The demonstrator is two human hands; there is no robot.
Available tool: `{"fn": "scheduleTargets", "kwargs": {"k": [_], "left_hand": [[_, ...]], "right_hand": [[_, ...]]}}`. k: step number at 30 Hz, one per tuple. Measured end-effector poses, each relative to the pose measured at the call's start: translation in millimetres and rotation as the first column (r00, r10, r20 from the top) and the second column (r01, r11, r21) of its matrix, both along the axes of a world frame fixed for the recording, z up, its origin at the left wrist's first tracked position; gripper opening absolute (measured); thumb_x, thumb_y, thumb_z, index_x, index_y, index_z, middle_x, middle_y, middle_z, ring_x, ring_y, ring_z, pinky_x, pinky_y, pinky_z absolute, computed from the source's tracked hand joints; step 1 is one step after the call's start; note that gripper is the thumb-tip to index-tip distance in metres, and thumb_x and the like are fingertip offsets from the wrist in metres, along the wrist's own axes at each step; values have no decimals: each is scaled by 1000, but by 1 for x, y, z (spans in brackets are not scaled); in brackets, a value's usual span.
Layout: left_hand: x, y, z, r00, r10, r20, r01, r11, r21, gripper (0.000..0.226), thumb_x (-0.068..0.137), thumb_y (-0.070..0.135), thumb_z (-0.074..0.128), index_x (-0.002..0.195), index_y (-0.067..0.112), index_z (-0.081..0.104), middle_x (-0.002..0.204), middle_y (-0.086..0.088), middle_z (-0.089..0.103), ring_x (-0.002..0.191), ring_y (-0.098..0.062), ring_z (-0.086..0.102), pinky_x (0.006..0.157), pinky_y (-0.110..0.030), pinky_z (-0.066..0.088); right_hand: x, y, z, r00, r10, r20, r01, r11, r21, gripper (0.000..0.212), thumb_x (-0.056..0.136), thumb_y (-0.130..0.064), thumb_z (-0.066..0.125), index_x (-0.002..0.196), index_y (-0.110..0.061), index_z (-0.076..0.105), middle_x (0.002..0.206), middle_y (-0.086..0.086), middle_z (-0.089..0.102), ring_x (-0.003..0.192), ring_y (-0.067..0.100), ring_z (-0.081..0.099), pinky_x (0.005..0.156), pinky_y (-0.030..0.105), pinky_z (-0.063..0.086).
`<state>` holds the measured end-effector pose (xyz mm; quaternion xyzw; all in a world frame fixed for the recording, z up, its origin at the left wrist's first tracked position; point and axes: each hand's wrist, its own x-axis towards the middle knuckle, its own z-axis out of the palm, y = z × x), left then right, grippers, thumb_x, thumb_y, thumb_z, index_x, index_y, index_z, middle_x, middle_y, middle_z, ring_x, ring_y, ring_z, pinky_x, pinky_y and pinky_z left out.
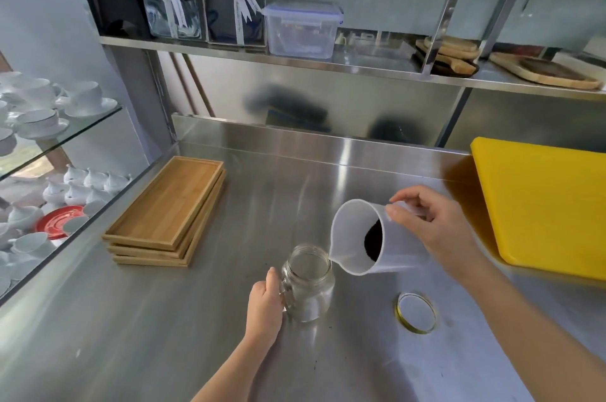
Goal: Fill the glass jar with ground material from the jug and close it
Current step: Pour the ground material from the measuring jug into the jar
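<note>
A clear glass jar (310,283) with a side handle stands upright and lidless on the steel counter, and looks empty. My left hand (265,303) grips its handle. My right hand (433,234) holds a white plastic jug (357,237), tilted steeply left with its spout just over the jar's right rim. Dark ground material (373,239) lies inside the jug, back from the spout. The jar's round lid (417,312), gold-rimmed, lies flat on the counter to the right of the jar.
A stack of wooden trays (167,211) sits at the left of the steel counter (203,319). A yellow cutting board (544,204) lies at the right edge. White cups fill a glass cabinet (49,126) on the left. A shelf overhead carries a plastic container (300,29).
</note>
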<state>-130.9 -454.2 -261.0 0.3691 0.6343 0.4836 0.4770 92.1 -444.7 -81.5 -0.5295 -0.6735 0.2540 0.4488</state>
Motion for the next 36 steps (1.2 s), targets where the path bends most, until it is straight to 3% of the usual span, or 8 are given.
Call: {"fn": "scheduleTargets", "kwargs": {"k": [9,12,15,19,22,27,31,36], "left_hand": [[2,-2,1,1000,6,-30,-5,1000,19,41,80,48,34,54,19,20,50,2,23,52,-18,21,58,-35,22],[2,-2,0,999,8,-54,-7,1000,26,42,82,47,33,55,19,17,49,4,22,52,-17,19,56,-34,21],[2,-2,-2,998,24,-60,-23,1000,15,43,85,46,34,56,19,17,51,2,21,53,-17,19,56,-34,21],[2,0,-4,996,41,-76,-41,999,7,43,87,44,34,57,19,18,52,2,22,51,-15,20,54,-33,22],[4,-1,-3,995,41,-86,-40,999,16,45,92,39,35,56,20,16,50,4,20,48,-14,17,53,-32,19],[4,-1,-1,996,49,-78,-49,999,4,43,81,49,33,55,21,14,51,4,18,50,-15,16,52,-32,17],[5,-2,-1,996,57,-70,-57,998,2,49,94,37,36,54,22,13,48,8,17,46,-12,14,52,-32,16],[6,-4,2,997,65,-48,-65,998,-8,45,85,45,35,54,21,15,48,7,19,46,-12,16,50,-30,18]], "right_hand": [[-27,16,23,973,97,209,-102,995,15,13,81,-19,69,84,-7,63,83,6,63,72,3,50,59,6,37],[-33,22,25,955,117,273,-124,992,10,25,71,-38,64,82,-15,63,82,1,64,74,13,53,66,19,42],[-38,28,26,938,125,322,-136,991,11,19,72,-36,69,79,-20,63,84,4,64,77,20,56,70,32,43],[-41,34,26,900,148,409,-178,983,37,8,77,-23,71,77,-20,64,78,0,60,73,13,51,65,26,38],[-44,39,30,872,147,468,-205,976,75,17,69,-37,63,74,-20,64,74,-1,62,75,9,48,63,23,37],[-47,42,40,870,164,464,-233,968,96,36,61,-54,50,72,-24,66,75,-14,62,70,12,51,67,34,42],[-51,45,43,853,210,478,-274,959,67,21,66,-46,64,69,-26,66,70,-12,62,72,14,53,67,35,43],[-57,45,38,820,205,535,-302,948,99,21,63,-41,62,67,-21,67,62,-7,58,65,13,47,61,32,38]]}}
